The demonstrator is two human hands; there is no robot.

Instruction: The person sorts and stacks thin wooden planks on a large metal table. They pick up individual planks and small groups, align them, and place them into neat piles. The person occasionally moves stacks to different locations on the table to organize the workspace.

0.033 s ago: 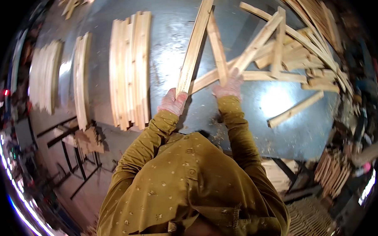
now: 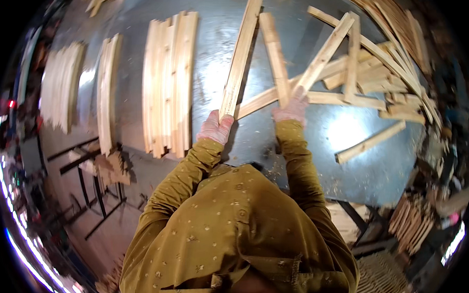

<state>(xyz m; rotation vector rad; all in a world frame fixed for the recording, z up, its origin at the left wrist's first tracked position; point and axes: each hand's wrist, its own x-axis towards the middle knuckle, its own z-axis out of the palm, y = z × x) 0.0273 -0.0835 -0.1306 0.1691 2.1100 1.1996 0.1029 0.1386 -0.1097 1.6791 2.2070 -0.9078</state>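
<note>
Both my hands wear thin, pale gloves. My left hand [image 2: 215, 127] is closed round the near end of a long wooden slat [image 2: 241, 56], which points away from me. Further right, my right hand [image 2: 291, 109] is closed at the near end of a shorter wooden slat [image 2: 275, 57]. Its fingers also lie against the lower end of a slanting slat [image 2: 326, 53]; whether they grip that one too cannot be made out. Beneath them another slat [image 2: 256, 103] lies across the tabletop, running from the left slat toward the right hand.
Slats lie side by side in a wide row [image 2: 170, 84], a narrow bundle [image 2: 108, 94] and a far-left stack [image 2: 62, 88]. A loose pile [image 2: 369, 72] spreads on the right, with a single slat [image 2: 370, 141] nearer me. All rest on a grey metal table [image 2: 318, 169].
The shorter slat's far end has come away from the long slat, leaving a gap. My right hand has shifted slightly right with it. The table's contents appear slightly further right as the view moved.
</note>
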